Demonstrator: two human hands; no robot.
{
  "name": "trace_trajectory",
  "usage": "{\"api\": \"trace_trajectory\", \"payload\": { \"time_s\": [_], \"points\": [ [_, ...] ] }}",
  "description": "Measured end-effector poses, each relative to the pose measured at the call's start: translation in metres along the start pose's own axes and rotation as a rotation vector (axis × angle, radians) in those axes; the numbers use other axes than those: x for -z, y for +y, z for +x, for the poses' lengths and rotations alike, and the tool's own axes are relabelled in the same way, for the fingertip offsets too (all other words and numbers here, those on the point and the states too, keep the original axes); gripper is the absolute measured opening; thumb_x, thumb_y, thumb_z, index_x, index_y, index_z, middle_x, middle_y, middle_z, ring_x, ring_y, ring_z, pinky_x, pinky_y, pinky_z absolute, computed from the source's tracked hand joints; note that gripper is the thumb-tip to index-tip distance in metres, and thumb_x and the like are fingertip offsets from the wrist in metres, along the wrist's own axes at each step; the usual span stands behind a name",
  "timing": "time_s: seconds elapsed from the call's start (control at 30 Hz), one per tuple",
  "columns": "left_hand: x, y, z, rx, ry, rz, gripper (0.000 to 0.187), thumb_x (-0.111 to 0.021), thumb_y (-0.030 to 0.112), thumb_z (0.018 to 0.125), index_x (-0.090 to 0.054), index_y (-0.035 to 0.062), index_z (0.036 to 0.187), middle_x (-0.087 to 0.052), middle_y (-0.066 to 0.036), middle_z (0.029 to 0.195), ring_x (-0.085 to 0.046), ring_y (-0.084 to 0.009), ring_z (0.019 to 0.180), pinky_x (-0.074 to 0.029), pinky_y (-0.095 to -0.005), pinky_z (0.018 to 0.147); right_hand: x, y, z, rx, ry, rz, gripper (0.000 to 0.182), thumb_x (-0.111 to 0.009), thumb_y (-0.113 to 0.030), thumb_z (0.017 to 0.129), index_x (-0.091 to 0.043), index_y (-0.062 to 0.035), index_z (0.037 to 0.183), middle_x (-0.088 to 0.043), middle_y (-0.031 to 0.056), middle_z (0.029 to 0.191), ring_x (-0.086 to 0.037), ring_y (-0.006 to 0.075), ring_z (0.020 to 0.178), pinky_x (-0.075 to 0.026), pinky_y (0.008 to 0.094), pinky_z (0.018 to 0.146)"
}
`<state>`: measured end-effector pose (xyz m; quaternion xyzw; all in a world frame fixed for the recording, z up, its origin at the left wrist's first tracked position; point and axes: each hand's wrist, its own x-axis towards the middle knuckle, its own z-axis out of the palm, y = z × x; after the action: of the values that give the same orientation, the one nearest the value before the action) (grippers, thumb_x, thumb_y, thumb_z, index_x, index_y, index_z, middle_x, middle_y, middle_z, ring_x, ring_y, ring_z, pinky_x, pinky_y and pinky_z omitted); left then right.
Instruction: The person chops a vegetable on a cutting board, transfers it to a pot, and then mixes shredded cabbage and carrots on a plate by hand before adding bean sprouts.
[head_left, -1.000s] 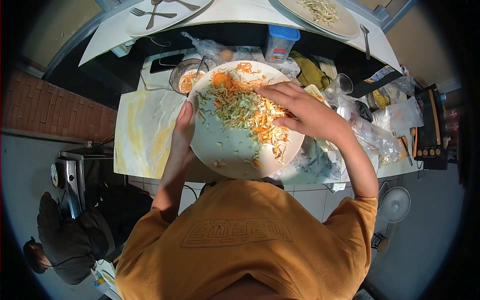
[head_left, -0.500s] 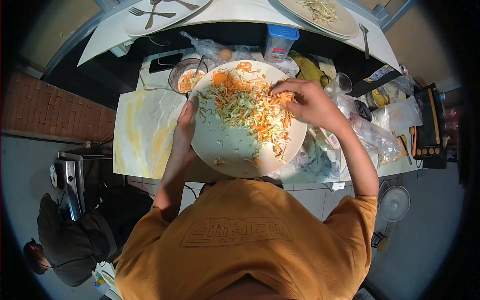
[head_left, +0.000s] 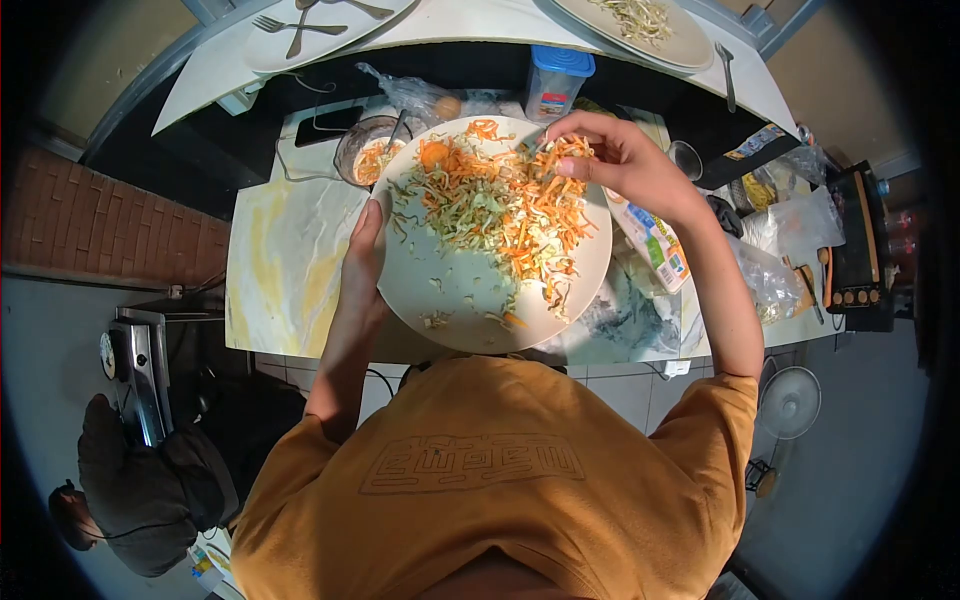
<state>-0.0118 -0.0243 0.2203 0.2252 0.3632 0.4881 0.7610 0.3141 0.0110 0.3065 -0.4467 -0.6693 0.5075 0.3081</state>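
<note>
My left hand (head_left: 358, 262) grips the left rim of a large pale plate (head_left: 418, 275), thumb on top. Shredded carrot and cabbage (head_left: 482, 212) cover the plate's upper and right parts, with a few scraps near its lower edge. Over the upper right of the plate, my right hand (head_left: 632, 168) is closed around a clump of shredded vegetables (head_left: 570, 160). A bowl (head_left: 352, 150) holding more shreds and a utensil stands just beyond the plate's upper left.
Behind the plate are a blue-lidded container (head_left: 560, 80) and a plastic bag (head_left: 410, 92). A carton (head_left: 655, 250) lies to the right. On the raised shelf are a plate with forks (head_left: 270, 55) and a plate of sprouts (head_left: 690, 52). Another person (head_left: 150, 490) is at lower left.
My right hand has risen slightly away from the plate's right side with shreds in its fingers. The carton behind it shows more. My left hand keeps its hold.
</note>
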Motion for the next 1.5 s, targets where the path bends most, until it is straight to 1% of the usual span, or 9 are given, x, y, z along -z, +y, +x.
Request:
{"api": "trace_trajectory", "payload": {
  "time_s": [0.43,0.53,0.67,0.77,0.9,1.0,1.17,1.47,1.5],
  "points": [
    [-0.004,0.002,-0.005,0.0,-0.015,-0.025,0.051,-0.042,0.039,0.111,-0.042,0.0068,0.15,-0.06,-0.013,0.138,-0.064,-0.0251,0.121,-0.055,-0.0413,0.101,0.016,0.011,-0.001,-0.105,-0.056,0.188,0.021,-0.065,-0.016,0.102,-0.071,-0.0059,0.119,-0.069,-0.003,0.098,-0.057,0.0039,0.088,-0.047,0.0227,0.081],
    [0.001,0.001,-0.002,-0.021,-0.002,0.033,0.052,-0.043,0.04,0.11,-0.042,0.0066,0.15,-0.059,-0.012,0.139,-0.063,-0.024,0.123,-0.054,-0.0396,0.101,0.012,0.011,-0.001,-0.11,0.003,-0.034,0.023,-0.059,-0.016,0.106,-0.07,-0.0029,0.121,-0.069,0.001,0.102,-0.059,0.0076,0.089,-0.049,0.0256,0.083],
    [-0.004,0.004,-0.005,-0.027,0.029,0.064,0.053,-0.044,0.04,0.11,-0.042,0.006,0.151,-0.059,-0.011,0.14,-0.062,-0.0227,0.124,-0.053,-0.0384,0.102,-0.012,0.001,-0.01,0.123,0.0,-0.422,0.031,-0.052,-0.022,0.108,-0.065,-0.0006,0.127,-0.07,0.0122,0.115,-0.065,0.0203,0.101,-0.053,0.034,0.089],
    [0.0,0.005,-0.003,-0.028,-0.002,0.069,0.053,-0.045,0.04,0.11,-0.042,0.0059,0.151,-0.058,-0.012,0.14,-0.061,-0.0228,0.125,-0.052,-0.0386,0.103,-0.026,-0.011,-0.014,0.233,-0.141,-0.608,0.045,-0.064,-0.022,0.1,-0.056,-0.0064,0.141,-0.061,0.0166,0.136,-0.061,0.0374,0.119,-0.05,0.0449,0.102],
    [-0.002,0.007,-0.005,-0.035,-0.004,0.078,0.054,-0.046,0.04,0.11,-0.042,0.0057,0.151,-0.058,-0.012,0.14,-0.061,-0.023,0.125,-0.052,-0.0382,0.103,-0.038,-0.011,-0.017,0.312,-0.109,-0.773,0.052,-0.07,-0.017,0.093,-0.055,-0.0078,0.143,-0.06,0.0153,0.137,-0.058,0.0366,0.123,-0.047,0.0446,0.105],
    [-0.006,0.007,-0.007,-0.031,-0.004,0.058,0.053,-0.045,0.039,0.11,-0.042,0.0054,0.151,-0.059,-0.012,0.14,-0.061,-0.023,0.125,-0.052,-0.0383,0.103,-0.041,-0.008,-0.015,0.267,-0.088,-0.759,0.053,-0.074,-0.009,0.087,-0.058,-0.0075,0.138,-0.06,0.0145,0.132,-0.057,0.0361,0.123,-0.047,0.0461,0.105],
    [-0.011,0.013,-0.011,-0.035,-0.024,0.073,0.052,-0.045,0.038,0.11,-0.043,0.0049,0.15,-0.058,-0.011,0.141,-0.06,-0.0233,0.127,-0.051,-0.0392,0.105,-0.044,-0.005,-0.01,0.283,-0.063,-0.755,0.032,-0.072,-0.001,0.082,-0.065,-0.0007,0.113,-0.064,0.0138,0.112,-0.062,0.0379,0.108,-0.052,0.047,0.094],
    [-0.01,0.016,-0.006,-0.062,-0.069,0.023,0.05,-0.045,0.033,0.111,-0.042,0.0039,0.152,-0.058,-0.014,0.143,-0.06,-0.0256,0.129,-0.051,-0.0397,0.106,-0.035,-0.019,-0.012,0.3,0.007,-0.685,0.022,-0.067,0.002,0.084,-0.07,0.0014,0.106,-0.069,0.0177,0.106,-0.066,0.0389,0.099,-0.055,0.045,0.088],
    [-0.007,0.016,-0.005,-0.045,-0.073,0.034,0.052,-0.046,0.034,0.111,-0.042,0.0032,0.152,-0.059,-0.014,0.142,-0.059,-0.0257,0.129,-0.051,-0.0401,0.107,-0.03,-0.017,-0.01,0.342,0.03,-0.647,0.022,-0.07,0.0,0.083,-0.071,0.0021,0.105,-0.069,0.0184,0.092,-0.068,0.0327,0.086,-0.055,0.0419,0.085]
  ]
}}
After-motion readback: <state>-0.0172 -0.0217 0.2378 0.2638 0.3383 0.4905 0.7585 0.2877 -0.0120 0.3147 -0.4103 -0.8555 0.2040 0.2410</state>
